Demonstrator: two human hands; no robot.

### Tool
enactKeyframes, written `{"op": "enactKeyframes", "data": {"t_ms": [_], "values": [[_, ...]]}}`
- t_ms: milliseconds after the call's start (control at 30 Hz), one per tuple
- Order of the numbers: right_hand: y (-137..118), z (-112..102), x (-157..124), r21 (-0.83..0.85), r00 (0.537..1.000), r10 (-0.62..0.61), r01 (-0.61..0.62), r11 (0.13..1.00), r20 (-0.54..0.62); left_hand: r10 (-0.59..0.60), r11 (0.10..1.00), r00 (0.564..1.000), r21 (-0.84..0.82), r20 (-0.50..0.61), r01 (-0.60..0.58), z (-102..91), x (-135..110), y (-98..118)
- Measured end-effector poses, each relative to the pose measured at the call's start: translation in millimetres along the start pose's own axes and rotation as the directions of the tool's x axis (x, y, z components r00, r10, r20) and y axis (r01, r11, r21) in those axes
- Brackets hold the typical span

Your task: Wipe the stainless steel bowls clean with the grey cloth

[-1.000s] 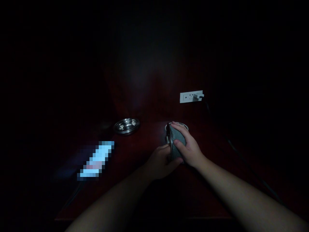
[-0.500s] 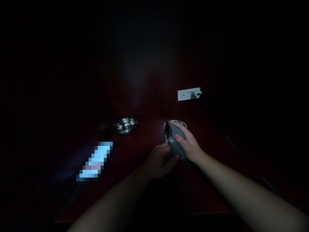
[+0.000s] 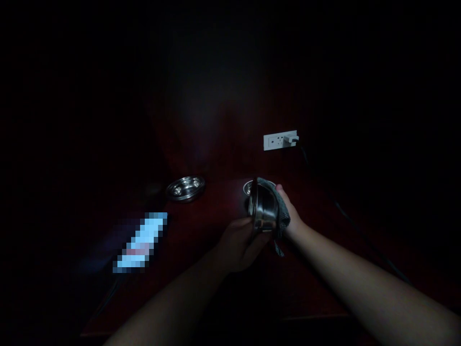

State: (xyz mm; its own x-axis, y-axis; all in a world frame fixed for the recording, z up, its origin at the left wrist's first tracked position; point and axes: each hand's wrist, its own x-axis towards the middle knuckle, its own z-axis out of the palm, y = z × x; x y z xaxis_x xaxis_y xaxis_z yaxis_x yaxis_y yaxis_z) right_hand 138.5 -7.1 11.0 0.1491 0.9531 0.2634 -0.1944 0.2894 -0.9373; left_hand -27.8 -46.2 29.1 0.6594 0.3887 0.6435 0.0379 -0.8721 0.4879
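A shiny metal bowl [image 3: 265, 211] is tipped on its side above the dark red table [image 3: 216, 204]. My left hand [image 3: 239, 245] grips its rim from below, fingers inside and thumb underneath. A grey-green cloth [image 3: 283, 211] lies against the bowl's outer base, and my right hand [image 3: 292, 214] presses it there, closed round the cloth with most fingers hidden behind it. Behind the held bowl, another metal bowl [image 3: 247, 188] shows only part of its rim and inside.
Stacked metal bowls [image 3: 186, 188] stand at the back left of the table. A pixelated bright screen [image 3: 142, 242] lies at the left. On the back wall is a white socket [image 3: 280, 140] with a plugged-in adapter; a dark cable [image 3: 360, 238] runs down at the right.
My right hand has slid with the cloth from the bowl's near side round to its base, baring the metal side. My left hand keeps its grip on the rim.
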Motion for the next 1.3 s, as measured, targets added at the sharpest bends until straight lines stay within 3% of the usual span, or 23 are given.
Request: {"op": "enactKeyframes", "data": {"t_ms": [100, 167, 233, 400, 500, 600, 700, 800, 1000, 1133, 1300], "values": [[-2.4, 1.9, -0.5, 0.093, 0.990, 0.113, -0.121, 0.988, 0.087, 0.059, 0.998, 0.997, -0.026, -0.049, -0.060, 1.0, -1.4, 0.4], [-8.2, 5.6, -4.2, 0.112, 0.976, 0.088, -0.112, 0.987, 0.197, 0.065, 0.998, 0.997, -0.021, -0.042, -0.066, 1.2, -1.4, -0.9], [-13.2, 9.2, -7.7, 0.130, 0.976, 0.078, -0.106, 0.986, 0.204, 0.056, 0.998, 0.998, -0.018, -0.036, -0.057, 1.0, -0.6, -2.1], [-11.0, 9.0, -6.8, 0.123, 0.998, 0.018, -0.026, 0.992, 0.066, -0.002, 0.999, 1.000, -0.053, -0.031, 0.000, -0.8, 2.2, -1.4], [-6.2, 3.0, -2.3, 0.092, 0.997, -0.007, 0.014, 0.996, -0.075, -0.042, 0.992, 0.998, -0.117, -0.037, 0.037, -1.7, 2.6, -1.1], [-7.4, -3.6, 0.0, -0.058, 0.972, -0.162, 0.154, 0.986, -0.170, -0.081, 0.982, 0.993, -0.179, -0.090, 0.064, -2.1, 2.3, -3.2], [-15.4, -7.3, -2.3, -0.169, 0.946, -0.308, 0.289, 0.942, -0.099, -0.151, 0.963, 0.975, -0.249, -0.165, 0.107, -3.0, 2.2, -6.5], [-24.4, -7.5, -6.9, -0.217, 0.928, -0.373, 0.360, 0.908, -0.023, -0.237, 0.950, 0.940, -0.262, -0.247, 0.170, -4.2, 1.8, -9.9], [-29.1, -8.8, -8.7, -0.220, 0.926, -0.376, 0.361, 0.906, -0.030, -0.318, 0.944, 0.881, -0.205, -0.350, 0.259, -5.2, 0.0, -16.6], [-29.8, -10.6, -8.3, -0.241, 0.926, -0.377, 0.362, 0.901, -0.019, -0.287, 0.957, 0.876, -0.153, -0.388, 0.246, -8.1, 0.8, -17.1], [-32.8, -10.6, -11.2, -0.307, 0.907, -0.413, 0.415, 0.856, 0.075, -0.391, 0.919, 0.855, -0.197, -0.342, 0.341, -12.0, 1.0, -18.3]]}}
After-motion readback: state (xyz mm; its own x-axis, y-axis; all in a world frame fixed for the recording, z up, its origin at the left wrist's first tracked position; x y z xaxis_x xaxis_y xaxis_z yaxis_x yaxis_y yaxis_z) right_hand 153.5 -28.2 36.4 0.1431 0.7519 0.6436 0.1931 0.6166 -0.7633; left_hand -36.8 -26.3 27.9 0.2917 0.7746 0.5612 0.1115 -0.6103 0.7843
